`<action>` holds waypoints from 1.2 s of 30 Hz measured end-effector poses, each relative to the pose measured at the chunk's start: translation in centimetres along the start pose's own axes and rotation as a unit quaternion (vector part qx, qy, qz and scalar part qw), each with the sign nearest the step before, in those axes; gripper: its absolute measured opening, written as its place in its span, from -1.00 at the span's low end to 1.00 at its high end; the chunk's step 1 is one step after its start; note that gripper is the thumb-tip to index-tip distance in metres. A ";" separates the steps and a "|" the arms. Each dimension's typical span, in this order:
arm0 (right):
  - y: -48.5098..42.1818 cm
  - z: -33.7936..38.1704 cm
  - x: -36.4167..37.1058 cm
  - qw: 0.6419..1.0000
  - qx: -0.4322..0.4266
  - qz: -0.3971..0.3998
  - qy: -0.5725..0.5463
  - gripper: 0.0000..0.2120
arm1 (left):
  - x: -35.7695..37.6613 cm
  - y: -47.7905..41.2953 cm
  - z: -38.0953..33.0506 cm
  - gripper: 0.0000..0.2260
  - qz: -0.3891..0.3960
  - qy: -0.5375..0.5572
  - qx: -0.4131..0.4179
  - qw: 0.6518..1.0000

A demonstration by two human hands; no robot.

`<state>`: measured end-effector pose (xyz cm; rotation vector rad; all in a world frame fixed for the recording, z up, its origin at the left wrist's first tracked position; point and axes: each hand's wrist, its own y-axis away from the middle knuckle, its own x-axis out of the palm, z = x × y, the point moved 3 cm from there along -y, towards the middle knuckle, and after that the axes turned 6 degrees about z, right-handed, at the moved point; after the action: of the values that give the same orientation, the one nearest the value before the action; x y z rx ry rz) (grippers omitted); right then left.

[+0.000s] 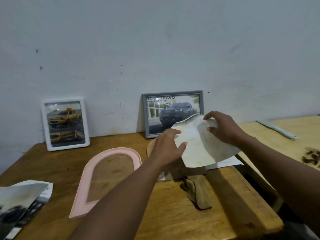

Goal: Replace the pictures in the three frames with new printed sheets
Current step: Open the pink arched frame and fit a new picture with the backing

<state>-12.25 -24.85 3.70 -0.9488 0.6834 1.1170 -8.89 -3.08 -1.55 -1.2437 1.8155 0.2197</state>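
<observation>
1 sheet (199,146) overlaps grey frame (164,108); cloth (197,193) near.

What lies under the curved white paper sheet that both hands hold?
A tan rounded board shows at its left edge and another white sheet at its lower right, both on the wooden table. The held sheet and left hand cover the rest.

Across the brown, grained wooden table (52,161), a white rectangular plastic frame (45,125) at ten o'clock shows a yellow car, and a grey rectangular frame (145,116) at twelve o'clock shows a dark pickup before pale buildings. A pale pink arch-shaped frame (117,151) lies at nine o'clock. An off-white paper sheet (199,146) with faint grey print is at two o'clock, an olive-brown cloth (197,193) at four, and crumpled grey, black and white printed sheets (22,201) at eight.
</observation>
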 end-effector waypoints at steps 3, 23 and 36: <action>-0.6 -4.7 -1.6 0.998 0.030 0.008 0.061 -0.66 | 4.8 -2.3 -2.0 -0.48 0.059 0.000 0.007 0.998; -2.9 -11.4 6.0 0.995 0.077 0.054 -0.026 -0.69 | 9.2 -3.9 0.9 -0.56 0.227 -0.220 0.007 0.949; -1.0 -9.2 8.7 0.964 0.104 0.193 0.148 -0.61 | 9.3 -3.7 1.5 -0.58 0.216 -0.125 -0.037 0.968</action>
<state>-8.52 -29.43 -7.58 -0.8270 1.2471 1.2217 -5.87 -10.16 -8.18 -0.8108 1.8463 0.6634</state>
